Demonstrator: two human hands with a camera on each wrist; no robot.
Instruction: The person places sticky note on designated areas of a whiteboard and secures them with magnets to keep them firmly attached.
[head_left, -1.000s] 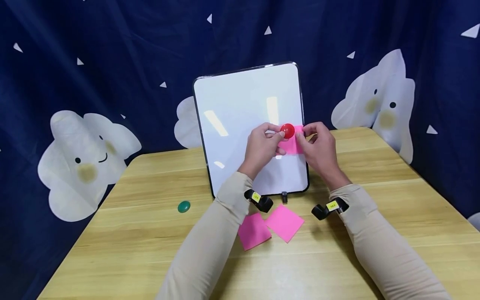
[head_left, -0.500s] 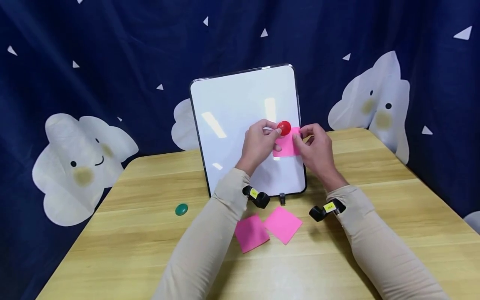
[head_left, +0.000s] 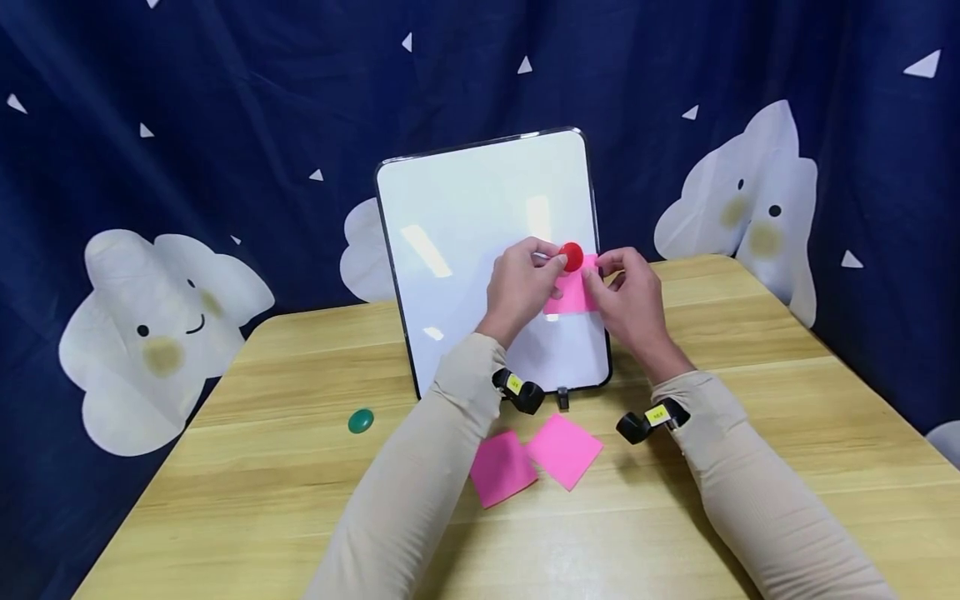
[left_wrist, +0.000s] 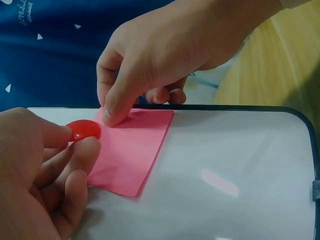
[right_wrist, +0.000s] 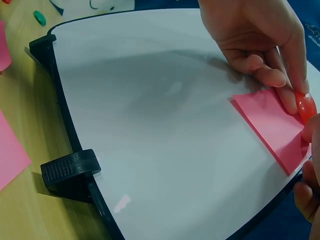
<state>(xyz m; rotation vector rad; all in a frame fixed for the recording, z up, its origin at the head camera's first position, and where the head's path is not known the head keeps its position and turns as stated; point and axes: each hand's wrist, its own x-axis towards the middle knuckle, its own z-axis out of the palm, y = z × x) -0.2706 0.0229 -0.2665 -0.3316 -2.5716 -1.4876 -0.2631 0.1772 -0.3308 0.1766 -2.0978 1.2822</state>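
Observation:
A whiteboard with a black rim leans upright on the table. Against its right side lies a pink sticky note. My left hand pinches a round red magnet between thumb and index finger, right over the note's upper left part. In the left wrist view the magnet is tilted, its edge close over the paper. The thumb of my right hand presses the note's outer edge at the board's rim, and its index finger curls round behind that rim.
Two more pink areas of sticky notes, one on the left and one on the right, lie on the table before the board. A green magnet is left of them. Black feet, one showing as a clip, hold the board's lower edge.
The red magnet has shifted slightly right over the note and turned a little in my left fingers. My right hand stays at the note's edge. The head view has drifted slightly.

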